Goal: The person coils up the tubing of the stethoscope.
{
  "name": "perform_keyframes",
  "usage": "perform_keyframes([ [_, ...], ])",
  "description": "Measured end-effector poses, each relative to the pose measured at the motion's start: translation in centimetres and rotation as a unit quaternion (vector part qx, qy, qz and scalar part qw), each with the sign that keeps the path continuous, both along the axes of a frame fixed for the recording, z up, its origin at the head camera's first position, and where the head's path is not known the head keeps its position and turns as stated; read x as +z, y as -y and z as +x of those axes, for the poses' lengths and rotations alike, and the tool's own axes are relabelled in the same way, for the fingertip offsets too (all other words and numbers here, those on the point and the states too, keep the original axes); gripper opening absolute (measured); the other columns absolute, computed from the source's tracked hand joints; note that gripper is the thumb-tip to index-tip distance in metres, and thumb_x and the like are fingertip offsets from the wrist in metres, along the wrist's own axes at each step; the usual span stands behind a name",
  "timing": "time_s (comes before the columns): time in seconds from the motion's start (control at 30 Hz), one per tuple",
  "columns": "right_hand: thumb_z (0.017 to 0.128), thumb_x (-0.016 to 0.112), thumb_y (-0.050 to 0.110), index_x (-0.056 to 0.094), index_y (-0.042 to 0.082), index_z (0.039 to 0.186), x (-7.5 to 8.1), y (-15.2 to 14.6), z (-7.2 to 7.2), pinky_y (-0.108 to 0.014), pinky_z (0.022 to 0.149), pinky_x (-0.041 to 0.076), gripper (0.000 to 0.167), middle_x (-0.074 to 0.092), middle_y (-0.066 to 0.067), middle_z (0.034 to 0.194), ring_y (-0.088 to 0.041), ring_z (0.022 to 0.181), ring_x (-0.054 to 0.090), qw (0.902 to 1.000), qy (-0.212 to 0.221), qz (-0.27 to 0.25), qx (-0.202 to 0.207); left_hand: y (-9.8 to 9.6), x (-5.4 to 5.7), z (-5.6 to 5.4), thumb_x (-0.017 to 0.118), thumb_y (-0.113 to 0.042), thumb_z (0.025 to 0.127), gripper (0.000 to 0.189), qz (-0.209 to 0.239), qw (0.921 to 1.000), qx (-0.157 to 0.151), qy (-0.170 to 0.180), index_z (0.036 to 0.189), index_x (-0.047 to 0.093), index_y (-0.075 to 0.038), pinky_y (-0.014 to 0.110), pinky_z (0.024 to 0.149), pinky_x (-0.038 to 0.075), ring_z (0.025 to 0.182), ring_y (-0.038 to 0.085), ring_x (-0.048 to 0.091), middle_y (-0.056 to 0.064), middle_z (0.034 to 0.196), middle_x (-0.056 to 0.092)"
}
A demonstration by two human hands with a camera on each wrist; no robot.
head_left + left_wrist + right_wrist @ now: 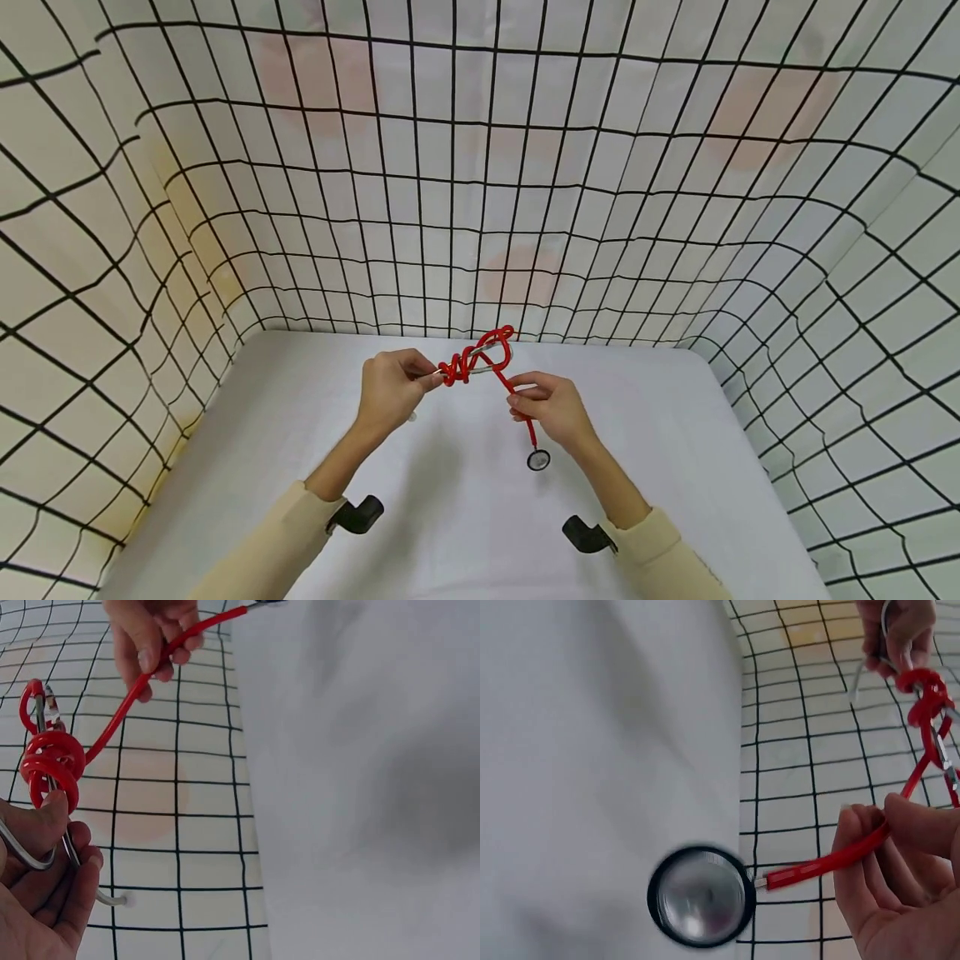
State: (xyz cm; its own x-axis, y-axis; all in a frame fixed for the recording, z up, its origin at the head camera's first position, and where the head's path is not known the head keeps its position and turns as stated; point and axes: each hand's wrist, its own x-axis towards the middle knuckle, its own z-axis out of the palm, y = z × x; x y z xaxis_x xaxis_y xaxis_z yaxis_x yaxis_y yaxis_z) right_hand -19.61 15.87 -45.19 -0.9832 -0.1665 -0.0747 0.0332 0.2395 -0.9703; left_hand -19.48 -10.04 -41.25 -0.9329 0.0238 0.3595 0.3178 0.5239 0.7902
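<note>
A stethoscope with red tubing [506, 385] is held up between the two hands over the table. Its tube is wound in several loops [54, 741] around the metal ear tubes [27, 859]. My left hand [392, 390] grips those ear tubes just below the coil, and a pale ear tip [114, 901] sticks out past the fingers. Between thumb and fingers, my right hand [553, 408] pinches the free stretch of tubing. Below that hand dangles the round chest piece [700, 897], black-rimmed with a shiny face.
A white-covered table [300, 433] lies beneath the hands. Black wire mesh [472, 179] rises behind it and along both sides, with pale cloth behind the mesh. A black wrist camera [358, 514] sits at the left sleeve, another [587, 534] at the right.
</note>
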Motion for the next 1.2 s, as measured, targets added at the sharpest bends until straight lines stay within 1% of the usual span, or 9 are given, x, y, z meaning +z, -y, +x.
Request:
perform_keyframes([
  [0.13, 0.09, 0.073, 0.003, 0.075, 0.002, 0.112, 0.2, 1.0, 0.6, -0.035, 0.073, 0.062, 0.022, 0.078, -0.014, 0.091, -0.018, 0.072, 0.074, 0.9956, -0.059, 0.068, -0.024, -0.2, 0.0, 0.2, 0.085, -0.008, 0.08, 0.009, 0.011, 0.9997, -0.006, 0.023, 0.077, 0.077, -0.006, 0.027, 0.057, 0.051, 0.061, 0.013, 0.069, 0.005, 0.073, 0.077],
  [0.27, 0.088, 0.075, 0.003, 0.079, 0.005, 0.104, -0.2, 1.9, 0.7, -0.029, 0.068, 0.061, 0.016, 0.078, -0.01, 0.085, -0.023, 0.071, 0.073, 0.9902, -0.092, 0.096, -0.043, -1.0, 0.4, 0.6, 0.084, -0.009, 0.082, 0.008, 0.022, 0.9986, -0.027, 0.04, 0.079, 0.077, -0.007, 0.027, 0.059, 0.053, 0.063, 0.012, 0.068, 0.004, 0.075, 0.077],
  [0.4, 0.088, 0.075, 0.003, 0.08, 0.005, 0.098, -0.7, 2.9, 0.8, -0.025, 0.064, 0.058, 0.011, 0.076, -0.007, 0.079, -0.023, 0.068, 0.072, 0.9873, -0.118, 0.102, -0.029, -1.7, 0.7, 1.0, 0.083, -0.008, 0.083, 0.007, 0.027, 0.9986, -0.036, 0.028, 0.079, 0.077, -0.007, 0.028, 0.06, 0.055, 0.063, 0.011, 0.069, 0.003, 0.076, 0.077],
  [0.5, 0.087, 0.076, 0.002, 0.08, 0.006, 0.093, -1.0, 3.5, 0.9, -0.024, 0.061, 0.054, 0.008, 0.074, -0.004, 0.075, -0.016, 0.063, 0.068, 0.9835, -0.135, 0.119, -0.012, -2.0, 0.8, 1.2, 0.083, -0.007, 0.083, 0.008, 0.027, 0.9992, -0.03, 0.01, 0.078, 0.077, -0.007, 0.027, 0.058, 0.054, 0.062, 0.011, 0.068, 0.003, 0.075, 0.077],
  [0.63, 0.086, 0.076, 0.002, 0.08, 0.005, 0.091, -1.0, 4.4, 1.4, -0.024, 0.057, 0.052, 0.006, 0.074, -0.003, 0.073, -0.011, 0.06, 0.064, 0.9821, -0.128, 0.138, 0.016, -2.2, 0.6, 1.3, 0.083, -0.007, 0.082, 0.009, 0.03, 0.9994, -0.018, -0.003, 0.075, 0.077, -0.008, 0.026, 0.055, 0.052, 0.06, 0.01, 0.067, 0.002, 0.072, 0.076],
  [0.8, 0.086, 0.075, 0.002, 0.08, 0.004, 0.093, -0.4, 5.0, 2.6, -0.024, 0.055, 0.052, 0.008, 0.074, -0.005, 0.072, -0.012, 0.058, 0.063, 0.982, -0.105, 0.145, 0.061, -1.8, -0.5, 0.6, 0.083, -0.007, 0.082, 0.01, 0.021, 0.9992, 0.021, -0.026, 0.074, 0.077, -0.007, 0.027, 0.053, 0.049, 0.057, 0.011, 0.065, 0.003, 0.071, 0.076],
  [0.93, 0.087, 0.076, 0.004, 0.081, 0.006, 0.096, 1.0, 4.8, 3.8, -0.025, 0.053, 0.052, 0.01, 0.075, -0.003, 0.073, -0.012, 0.057, 0.063, 0.9798, -0.1, 0.158, 0.07, -0.8, -1.5, -0.1, 0.082, -0.007, 0.082, 0.009, 0.0, 0.9988, 0.036, -0.033, 0.075, 0.077, -0.006, 0.027, 0.051, 0.048, 0.057, 0.012, 0.066, 0.005, 0.072, 0.076],
  [1.1, 0.086, 0.077, 0.006, 0.082, 0.007, 0.097, 3.0, 4.7, 4.8, -0.027, 0.055, 0.053, 0.012, 0.076, -0.002, 0.078, -0.012, 0.06, 0.065, 0.9807, -0.1, 0.156, 0.064, -0.1, -2.2, -0.9, 0.081, -0.006, 0.083, 0.01, -0.019, 0.9978, 0.043, -0.047, 0.074, 0.077, -0.005, 0.028, 0.048, 0.047, 0.056, 0.014, 0.067, 0.006, 0.071, 0.076],
  [1.2, 0.087, 0.077, 0.007, 0.081, 0.006, 0.099, 3.8, 4.8, 5.1, -0.027, 0.057, 0.054, 0.014, 0.077, -0.002, 0.08, -0.011, 0.061, 0.065, 0.9796, -0.09, 0.157, 0.086, 0.1, -2.6, -1.1, 0.081, -0.005, 0.083, 0.01, -0.028, 0.9978, 0.044, -0.041, 0.074, 0.077, -0.005, 0.028, 0.048, 0.047, 0.056, 0.014, 0.067, 0.006, 0.071, 0.076],
])
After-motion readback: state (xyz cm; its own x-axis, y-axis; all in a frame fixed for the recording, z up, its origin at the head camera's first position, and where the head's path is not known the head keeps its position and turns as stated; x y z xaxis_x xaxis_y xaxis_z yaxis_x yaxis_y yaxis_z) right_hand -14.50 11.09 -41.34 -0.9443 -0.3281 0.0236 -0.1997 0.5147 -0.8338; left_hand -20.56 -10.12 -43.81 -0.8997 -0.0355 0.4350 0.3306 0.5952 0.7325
